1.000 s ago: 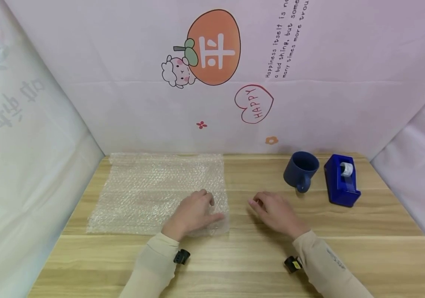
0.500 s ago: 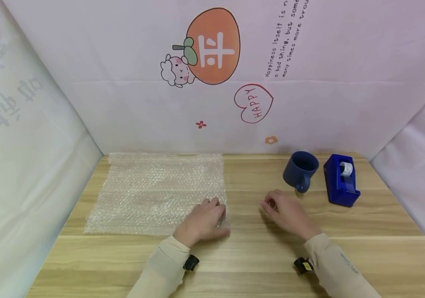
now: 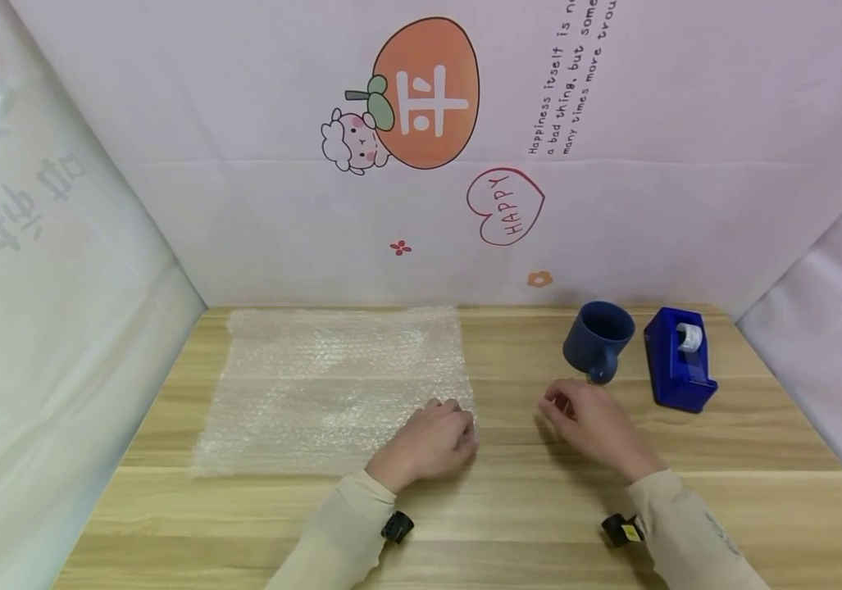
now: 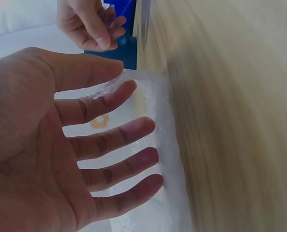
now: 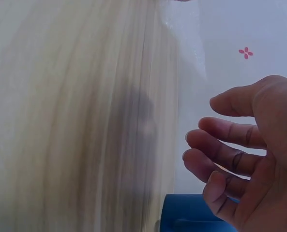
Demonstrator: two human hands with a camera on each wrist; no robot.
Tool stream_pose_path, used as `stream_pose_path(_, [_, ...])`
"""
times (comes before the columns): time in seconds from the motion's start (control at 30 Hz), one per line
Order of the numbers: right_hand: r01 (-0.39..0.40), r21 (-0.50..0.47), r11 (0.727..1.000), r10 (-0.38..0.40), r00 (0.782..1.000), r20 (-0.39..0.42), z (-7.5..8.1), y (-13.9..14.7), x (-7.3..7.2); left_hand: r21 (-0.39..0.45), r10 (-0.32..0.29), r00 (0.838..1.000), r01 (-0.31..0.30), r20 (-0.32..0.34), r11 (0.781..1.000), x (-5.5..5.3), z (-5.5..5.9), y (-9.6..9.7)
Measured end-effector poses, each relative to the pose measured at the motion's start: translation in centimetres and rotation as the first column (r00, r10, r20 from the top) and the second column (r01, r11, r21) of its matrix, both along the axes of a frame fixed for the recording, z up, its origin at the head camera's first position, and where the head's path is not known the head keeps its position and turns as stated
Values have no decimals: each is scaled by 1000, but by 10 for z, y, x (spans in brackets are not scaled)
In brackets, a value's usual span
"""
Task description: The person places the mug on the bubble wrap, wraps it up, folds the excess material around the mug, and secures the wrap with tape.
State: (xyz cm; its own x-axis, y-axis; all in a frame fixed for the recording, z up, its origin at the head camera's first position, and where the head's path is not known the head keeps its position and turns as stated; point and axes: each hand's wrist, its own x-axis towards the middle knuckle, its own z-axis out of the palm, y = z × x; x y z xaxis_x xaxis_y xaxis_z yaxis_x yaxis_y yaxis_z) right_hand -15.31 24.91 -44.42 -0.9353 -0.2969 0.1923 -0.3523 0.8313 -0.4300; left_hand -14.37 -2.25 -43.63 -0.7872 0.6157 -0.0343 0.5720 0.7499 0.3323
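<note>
Head view shows the bubble wrap [image 3: 317,377] on the left part of the wooden table [image 3: 509,508], and it lies a little more to the right and closer to the person than it was 1 second before. The left hand [image 3: 431,442] has moved to the right together with it. In the left wrist view, the thumb and the index finger of this hand pinch the near right corner of the wrap, while the other 3 fingers are stretched and apart, with their tips close to its edge. If these 3 fingertips touch it, I cannot tell.

The right hand [image 3: 593,422] has also gone to the right, and is now just beside the handle of the mug [image 3: 589,342], on the near side. Its fingers are loosely bent, and the thumb stands apart from them.

About its look, the bubble wrap is a see-through, whitish sheet, roughly rectangular, with many small bubbles which shine in the light. The brown wood can be seen through it, and its edges are slightly wavy.

The mug is dark blue and upright, its handle turned to the person. To the right of it, near but apart, stands the blue tape dispenser [image 3: 679,369] with its white roll [image 3: 689,338].
</note>
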Motion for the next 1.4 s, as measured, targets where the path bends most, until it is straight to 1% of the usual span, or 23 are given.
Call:
stream_pose_path(0.17, [13, 3, 1000, -13, 1000, -2, 2, 1, 2, 0, -26, 999, 26, -27, 1000, 1, -2, 13])
stream_pose_path(0.43, [26, 9, 1000, -26, 1000, 2, 1, 1, 1, -24, -64, 997, 63, -50, 998, 3, -6, 32])
stream_pose_path(0.53, [31, 9, 999, -31, 999, 23, 1, 0, 0, -6, -61, 998, 60, -28, 998, 3, -6, 33])
stream_pose_path(0.6, [31, 7, 1000, -31, 999, 33, 1, -2, 0, 9, -51, 999, 51, 0, 999, 3, -4, 32])
stream_pose_path(0.7, [26, 6, 1000, -27, 999, 47, 0, -5, -1, 36, -26, 999, 24, 47, 999, 3, 0, 28])
stream_pose_path(0.8, [16, 4, 1000, -16, 998, 63, -1, -10, -2, 56, 0, 998, -4, 66, 998, 3, 4, 20])
stream_pose_path(1.0, [4, -2, 1000, -4, 997, 83, -3, -20, -4, 67, 41, 999, -43, 25, 997, 0, 13, -1])
stream_pose_path(1.13, [1, -2, 1000, -1, 995, 101, -3, -27, -7, 77, 85, 996, -86, 13, 993, -4, 17, -16])
stream_pose_path(1.27, [12, 4, 1000, -12, 987, 159, -2, -33, -11, 101, 135, 990, -137, 25, 985, -6, 19, -30])
stream_pose_path(1.4, [39, -12, 999, -35, 970, 242, -3, -41, -16, 138, 175, 984, -179, 37, 974, -7, 23, -44])
